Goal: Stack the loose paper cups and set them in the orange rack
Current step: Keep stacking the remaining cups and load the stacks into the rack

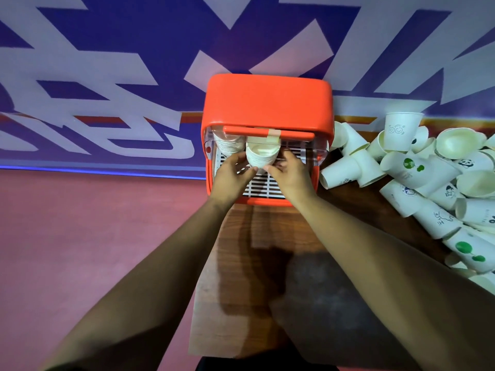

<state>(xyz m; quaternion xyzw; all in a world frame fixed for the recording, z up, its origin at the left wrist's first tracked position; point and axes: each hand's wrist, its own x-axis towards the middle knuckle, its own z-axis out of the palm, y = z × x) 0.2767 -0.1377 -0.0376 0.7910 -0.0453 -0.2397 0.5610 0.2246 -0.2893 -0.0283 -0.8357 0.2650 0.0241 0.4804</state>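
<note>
The orange rack (266, 100) stands at the far end of the wooden table, with a white grid tray (261, 184) inside. A stack of white paper cups (261, 153) stands upright in the rack's middle. My left hand (231, 175) holds its lower left side and my right hand (290, 174) pinches its lower right side. A second stack (227, 144) sits in the rack's back left corner. The bases of both stacks are hidden by my hands and the rack's lid.
A big heap of loose paper cups (417, 180), several with printed pictures, lies on the table to the right of the rack. The wooden table (257, 277) runs toward me. A pink floor lies to the left, and a blue and white wall stands behind.
</note>
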